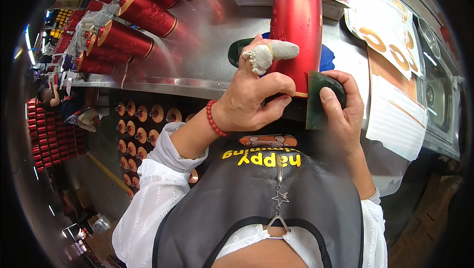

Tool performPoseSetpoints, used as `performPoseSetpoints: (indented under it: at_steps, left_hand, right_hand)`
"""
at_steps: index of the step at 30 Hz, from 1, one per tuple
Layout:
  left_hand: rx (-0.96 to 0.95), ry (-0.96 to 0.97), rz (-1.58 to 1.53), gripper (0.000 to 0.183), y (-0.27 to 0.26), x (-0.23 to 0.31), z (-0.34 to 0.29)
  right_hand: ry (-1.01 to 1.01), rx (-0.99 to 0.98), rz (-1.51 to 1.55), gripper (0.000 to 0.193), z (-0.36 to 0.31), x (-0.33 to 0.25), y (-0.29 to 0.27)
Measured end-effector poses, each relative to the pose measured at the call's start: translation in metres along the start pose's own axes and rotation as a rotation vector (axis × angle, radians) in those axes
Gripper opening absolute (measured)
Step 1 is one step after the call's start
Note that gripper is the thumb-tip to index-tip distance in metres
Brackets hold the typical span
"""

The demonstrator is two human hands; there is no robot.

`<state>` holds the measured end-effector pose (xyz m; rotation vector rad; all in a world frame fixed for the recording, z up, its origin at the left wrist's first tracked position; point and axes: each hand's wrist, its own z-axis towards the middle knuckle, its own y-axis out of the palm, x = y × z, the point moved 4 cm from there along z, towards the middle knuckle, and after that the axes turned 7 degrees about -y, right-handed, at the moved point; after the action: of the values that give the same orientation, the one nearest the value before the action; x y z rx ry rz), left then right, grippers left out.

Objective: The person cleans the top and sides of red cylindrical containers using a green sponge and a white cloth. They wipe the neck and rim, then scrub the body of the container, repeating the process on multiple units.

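A shiny red cylindrical bottle point(298, 19) lies on the steel table, its neck pointing away from me. Over its left side rests my left hand point(259, 88), the index finger in a white knit finger cover stretched across the red surface, and the thumb and other fingers curled by the near end. My right hand point(345, 107) pinches a flat dark green scraper point(316, 101) between thumb and fingers, beside the bottle's near right edge. Blue cloth point(326, 58) shows beneath the bottle. Left of it lies another dark green rounded piece point(236, 53), partly hidden by my hand.
Several red bottles point(126, 38) lie at the table's left. White sheets with gold ring-shaped labels point(373, 38) and blank white paper point(397, 117) lie right, near a steel sink point(439, 95). Below the table's edge stand rows of bottles point(140, 134). A person point(52, 97) is far left.
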<state>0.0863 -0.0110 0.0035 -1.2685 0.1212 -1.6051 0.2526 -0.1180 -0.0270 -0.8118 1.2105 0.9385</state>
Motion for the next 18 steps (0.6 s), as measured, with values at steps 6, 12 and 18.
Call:
performPoseSetpoints:
  at_steps: [6, 12, 18]
  left_hand:
    - [0.008, 0.020, 0.003, 0.024, 0.001, -0.001, 0.000]
    - [-0.008, 0.006, -0.042, 0.022, 0.000, -0.001, 0.001]
    - [-0.004, -0.095, -0.175, 0.035, -0.002, -0.009, -0.007]
  right_hand:
    - [0.007, -0.007, 0.004, 0.022, 0.001, 0.000, 0.000]
    - [-0.010, -0.006, -0.009, 0.022, 0.001, 0.001, 0.000]
    - [-0.040, -0.075, -0.098, 0.023, -0.004, -0.011, -0.003]
